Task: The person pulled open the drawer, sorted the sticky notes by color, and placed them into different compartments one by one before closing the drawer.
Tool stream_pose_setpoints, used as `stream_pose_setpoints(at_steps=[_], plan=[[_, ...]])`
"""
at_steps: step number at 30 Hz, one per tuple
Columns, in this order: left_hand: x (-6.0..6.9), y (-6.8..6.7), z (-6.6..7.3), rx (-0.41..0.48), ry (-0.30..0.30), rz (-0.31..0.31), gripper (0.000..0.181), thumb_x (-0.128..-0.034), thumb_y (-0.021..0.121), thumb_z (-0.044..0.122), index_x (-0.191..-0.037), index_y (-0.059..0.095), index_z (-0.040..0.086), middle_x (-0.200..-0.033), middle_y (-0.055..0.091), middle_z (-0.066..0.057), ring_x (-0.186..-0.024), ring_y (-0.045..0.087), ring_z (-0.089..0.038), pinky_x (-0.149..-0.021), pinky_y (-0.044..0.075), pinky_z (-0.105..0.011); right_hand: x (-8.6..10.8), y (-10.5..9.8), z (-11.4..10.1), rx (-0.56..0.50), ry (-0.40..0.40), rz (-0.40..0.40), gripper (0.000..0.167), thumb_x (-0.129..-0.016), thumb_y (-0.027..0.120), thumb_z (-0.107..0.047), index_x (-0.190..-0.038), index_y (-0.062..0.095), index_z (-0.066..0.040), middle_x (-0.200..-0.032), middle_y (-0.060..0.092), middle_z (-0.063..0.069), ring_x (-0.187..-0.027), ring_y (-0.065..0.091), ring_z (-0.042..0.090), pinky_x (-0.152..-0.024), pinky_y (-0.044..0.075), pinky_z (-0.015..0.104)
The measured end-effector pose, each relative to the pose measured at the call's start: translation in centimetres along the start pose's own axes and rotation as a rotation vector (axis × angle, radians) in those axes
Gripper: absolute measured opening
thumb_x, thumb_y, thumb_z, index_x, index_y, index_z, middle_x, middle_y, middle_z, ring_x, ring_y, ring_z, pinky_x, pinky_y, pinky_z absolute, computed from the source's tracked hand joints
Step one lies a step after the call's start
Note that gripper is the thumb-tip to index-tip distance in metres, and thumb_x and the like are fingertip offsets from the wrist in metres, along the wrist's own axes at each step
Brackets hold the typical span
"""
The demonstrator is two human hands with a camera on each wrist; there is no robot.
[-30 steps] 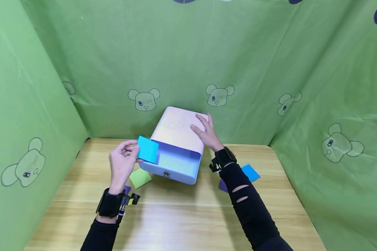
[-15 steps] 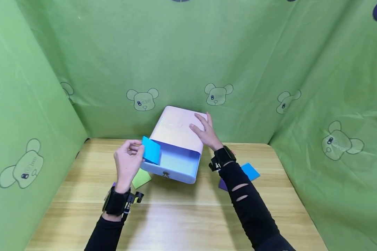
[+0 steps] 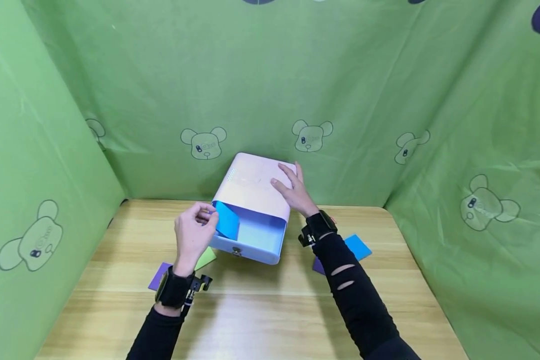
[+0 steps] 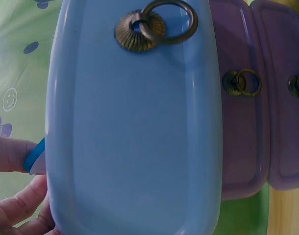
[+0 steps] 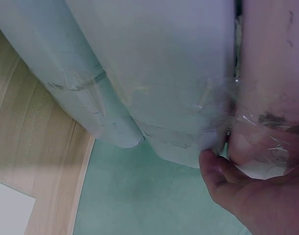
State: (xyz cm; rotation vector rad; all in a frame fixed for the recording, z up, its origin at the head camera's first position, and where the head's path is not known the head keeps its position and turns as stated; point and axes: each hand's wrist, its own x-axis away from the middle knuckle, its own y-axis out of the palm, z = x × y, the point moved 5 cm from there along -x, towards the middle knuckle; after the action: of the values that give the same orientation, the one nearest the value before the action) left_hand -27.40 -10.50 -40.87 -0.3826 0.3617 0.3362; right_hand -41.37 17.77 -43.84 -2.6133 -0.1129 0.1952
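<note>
My left hand [image 3: 195, 230] pinches a blue square of paper [image 3: 227, 220] at its left edge. The paper stands tilted, partly inside the pulled-out light-blue drawer [image 3: 254, 254] at its left side. In the left wrist view the drawer front [image 4: 130, 127] with its brass ring handle [image 4: 171, 22] hides most of the paper [image 4: 37, 155]. My right hand [image 3: 297, 192] rests on the right side of the pale pink top of the drawer cabinet [image 3: 252, 180], fingers spread. The right wrist view shows my right fingers touching the cabinet's rear corner.
Two purple drawers [image 4: 240, 142] sit below the blue one. On the wooden table [image 3: 261, 320] lie a green paper [image 3: 205, 257] and a purple paper [image 3: 159, 276] at left, with a blue [image 3: 358, 247] and a purple one [image 3: 318, 266] at right. Green cloth walls [image 3: 252, 75] surround the table.
My left hand has moved right, carrying the blue paper from the drawer's left rim down into the drawer. My right hand has stayed on the cabinet.
</note>
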Motion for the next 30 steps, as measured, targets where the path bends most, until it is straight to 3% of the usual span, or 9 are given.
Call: stream_pose_setpoints(at_steps=[9, 19, 30], plan=[[0.4, 1.2, 0.3, -0.065, 0.017, -0.037, 0.006, -0.0830, 0.076, 0.009, -0.089, 0.078, 0.008, -0.074, 0.076, -0.009, -0.063, 0.067, -0.022, -0.072, 0.048, -0.032, 0.0, 0.1, -0.1, -0.002, -0.005, 0.001, 0.066, -0.098, 0.061, -0.047, -0.157, 0.036, -0.031, -0.172, -0.017, 0.010, -0.159, -0.003, 0.041, -0.123, 0.010, 0.073], [0.5, 2.0, 0.8, -0.130, -0.011, -0.065, 0.007, -0.0825, 0.077, 0.010, -0.089, 0.080, 0.009, -0.074, 0.077, -0.009, -0.067, 0.070, -0.027, -0.076, 0.048, -0.040, -0.1, 0.0, -0.2, -0.011, -0.013, 0.003, 0.066, -0.098, 0.061, -0.046, -0.157, 0.037, -0.031, -0.172, -0.017, 0.010, -0.159, -0.004, 0.040, -0.124, 0.009, 0.071], [0.5, 2.8, 1.1, -0.185, -0.037, -0.113, 0.008, -0.0832, 0.076, 0.013, -0.089, 0.081, 0.012, -0.073, 0.077, -0.006, -0.066, 0.068, -0.024, -0.074, 0.046, -0.036, 0.0, 0.1, 0.0, -0.003, -0.007, 0.000, 0.065, -0.099, 0.060, -0.048, -0.158, 0.035, -0.032, -0.172, -0.019, 0.009, -0.160, -0.006, 0.038, -0.124, 0.008, 0.071]])
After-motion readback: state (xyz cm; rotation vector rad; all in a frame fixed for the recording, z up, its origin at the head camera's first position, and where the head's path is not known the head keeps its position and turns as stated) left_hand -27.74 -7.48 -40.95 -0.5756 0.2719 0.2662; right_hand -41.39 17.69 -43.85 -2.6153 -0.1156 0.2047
